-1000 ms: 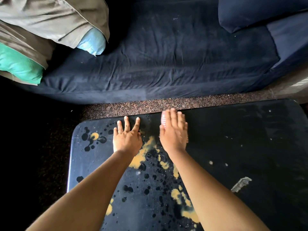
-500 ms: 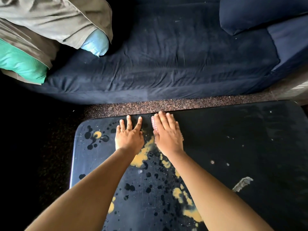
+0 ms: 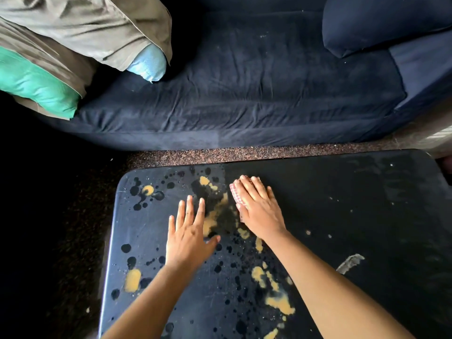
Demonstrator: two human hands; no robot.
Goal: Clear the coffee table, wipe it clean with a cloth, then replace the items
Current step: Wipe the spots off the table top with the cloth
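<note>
The black coffee table point(image 3: 354, 216) fills the lower part of the view, its left half marked with dark spots and yellow patches. My right hand point(image 3: 259, 209) presses flat on a pink checked cloth point(image 3: 236, 194) near the table's far edge; only the cloth's left edge shows beside my fingers. My left hand point(image 3: 189, 237) lies flat on the tabletop with fingers spread, to the left of the cloth and nearer to me, holding nothing.
A dark blue sofa point(image 3: 244, 94) stands beyond the table across a strip of speckled floor point(image 3: 244, 154). Green and blue pillows under a grey-brown sheet point(image 3: 80, 30) lie at its left end, a navy cushion point(image 3: 381, 23) at its right. A pale scuff point(image 3: 349, 263) marks the table's right side.
My left hand has slid back toward me, away from the far edge. My right hand stays pressed on the cloth near that edge.
</note>
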